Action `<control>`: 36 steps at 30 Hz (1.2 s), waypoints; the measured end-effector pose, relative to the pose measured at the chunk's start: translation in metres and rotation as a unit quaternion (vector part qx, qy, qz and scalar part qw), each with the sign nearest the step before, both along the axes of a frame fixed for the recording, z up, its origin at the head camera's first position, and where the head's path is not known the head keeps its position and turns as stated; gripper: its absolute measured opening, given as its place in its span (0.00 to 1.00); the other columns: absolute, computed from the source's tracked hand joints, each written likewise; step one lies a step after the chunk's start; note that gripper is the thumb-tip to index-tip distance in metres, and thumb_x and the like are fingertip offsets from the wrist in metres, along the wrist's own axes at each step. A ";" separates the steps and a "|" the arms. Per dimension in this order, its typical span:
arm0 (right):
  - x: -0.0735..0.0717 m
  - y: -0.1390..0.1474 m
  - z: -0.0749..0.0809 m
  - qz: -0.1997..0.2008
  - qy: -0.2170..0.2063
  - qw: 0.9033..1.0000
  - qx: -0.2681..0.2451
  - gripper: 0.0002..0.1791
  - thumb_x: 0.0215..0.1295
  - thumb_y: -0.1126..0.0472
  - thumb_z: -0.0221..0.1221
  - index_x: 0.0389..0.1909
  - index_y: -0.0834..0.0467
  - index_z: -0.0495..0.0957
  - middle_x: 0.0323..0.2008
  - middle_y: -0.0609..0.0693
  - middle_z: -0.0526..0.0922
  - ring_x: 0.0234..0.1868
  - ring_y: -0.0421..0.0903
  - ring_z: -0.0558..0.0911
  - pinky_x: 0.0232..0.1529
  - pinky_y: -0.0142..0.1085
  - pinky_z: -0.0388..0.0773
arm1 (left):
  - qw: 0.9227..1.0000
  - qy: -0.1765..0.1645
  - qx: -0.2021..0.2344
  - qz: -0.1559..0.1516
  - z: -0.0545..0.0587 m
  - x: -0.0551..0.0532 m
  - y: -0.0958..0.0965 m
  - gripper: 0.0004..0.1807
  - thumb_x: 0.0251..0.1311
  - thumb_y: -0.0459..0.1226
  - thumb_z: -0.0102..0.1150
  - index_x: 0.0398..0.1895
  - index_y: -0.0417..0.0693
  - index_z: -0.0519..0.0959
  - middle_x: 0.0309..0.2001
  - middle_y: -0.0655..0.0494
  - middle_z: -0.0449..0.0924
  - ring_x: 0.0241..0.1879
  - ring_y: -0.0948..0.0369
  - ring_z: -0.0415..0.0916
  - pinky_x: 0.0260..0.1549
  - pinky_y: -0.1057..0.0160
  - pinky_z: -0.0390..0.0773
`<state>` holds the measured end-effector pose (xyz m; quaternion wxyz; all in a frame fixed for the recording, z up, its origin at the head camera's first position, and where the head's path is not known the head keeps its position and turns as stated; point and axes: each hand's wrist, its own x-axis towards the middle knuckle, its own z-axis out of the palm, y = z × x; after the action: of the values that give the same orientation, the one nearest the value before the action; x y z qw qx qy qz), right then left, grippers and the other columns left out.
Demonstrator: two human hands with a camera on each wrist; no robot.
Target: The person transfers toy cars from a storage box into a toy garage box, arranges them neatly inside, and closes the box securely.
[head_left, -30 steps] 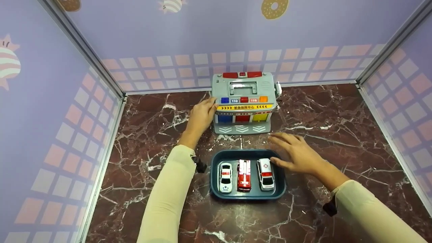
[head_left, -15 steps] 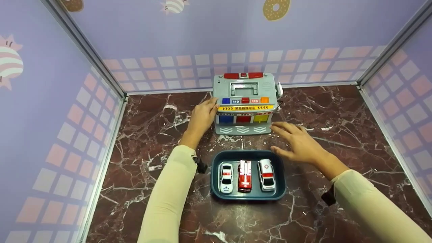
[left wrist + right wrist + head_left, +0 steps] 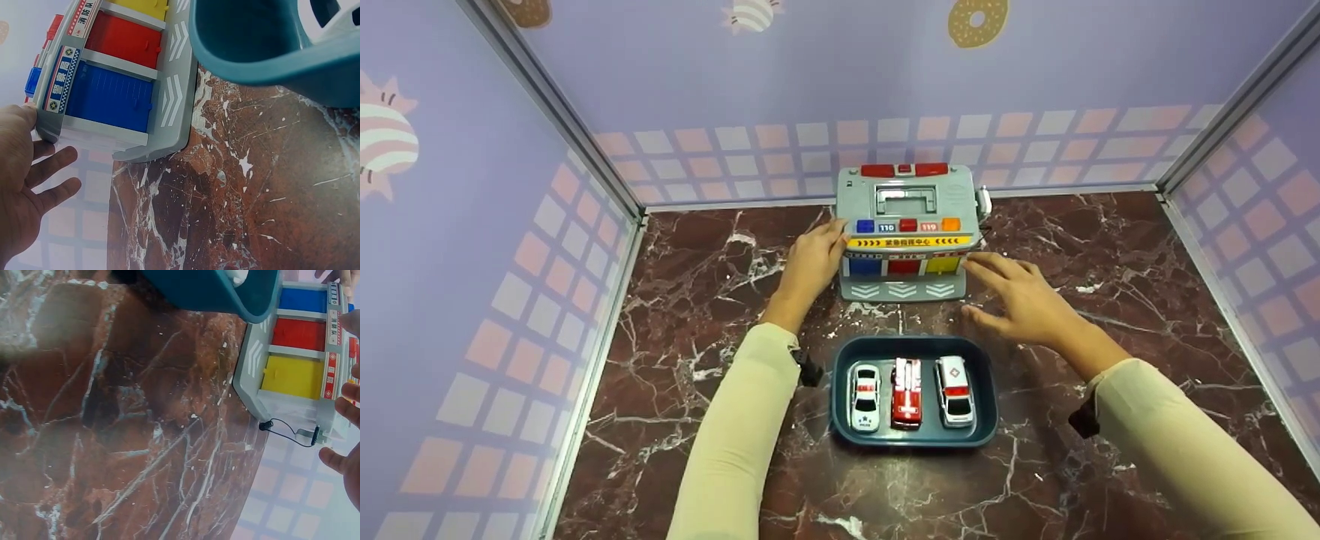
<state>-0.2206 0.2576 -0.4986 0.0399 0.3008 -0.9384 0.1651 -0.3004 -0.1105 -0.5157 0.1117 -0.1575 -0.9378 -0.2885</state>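
Note:
A grey toy emergency station (image 3: pixel 851 199) with blue, red and yellow garage doors stands at the back, its ramp toward me. My left hand (image 3: pixel 814 259) touches the station's left front corner; in the left wrist view the other fingers (image 3: pixel 56 194) spread loosely beside its wall. Off the right front corner hovers my right hand (image 3: pixel 1024 304), fingers spread and holding nothing. A dark teal tray (image 3: pixel 930 409) sits in front of the station. Inside it lie a white toy police car (image 3: pixel 866 405), a red toy fire truck (image 3: pixel 907 397) and a white toy ambulance (image 3: pixel 955 394).
Lilac panels (image 3: pixel 885 82) enclose the back and sides of the reddish-brown marbled tabletop (image 3: pixel 697 300). On the station's right side are a white part (image 3: pixel 984 202) and a thin black cord (image 3: pixel 266 426).
My right hand has moved up and away from beside the ambulance to the station's right front corner. The left hand stays at the left corner, and the cars keep their places.

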 end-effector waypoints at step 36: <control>-0.044 -0.030 0.005 -0.056 -0.009 0.998 -0.004 0.47 0.75 0.43 0.65 0.88 0.53 0.61 0.86 0.54 0.62 0.82 0.64 0.70 0.78 0.86 0.43 | 1.000 0.000 0.006 -0.006 0.000 -0.002 0.000 0.22 0.86 0.44 0.54 0.69 0.41 0.85 0.72 0.42 0.82 0.73 0.43 0.80 0.76 0.46 0.77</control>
<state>-0.2646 0.2279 -0.4931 0.0422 0.2465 -0.9533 0.1694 -0.3020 -0.1107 -0.5161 0.1110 -0.1629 -0.9350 -0.2949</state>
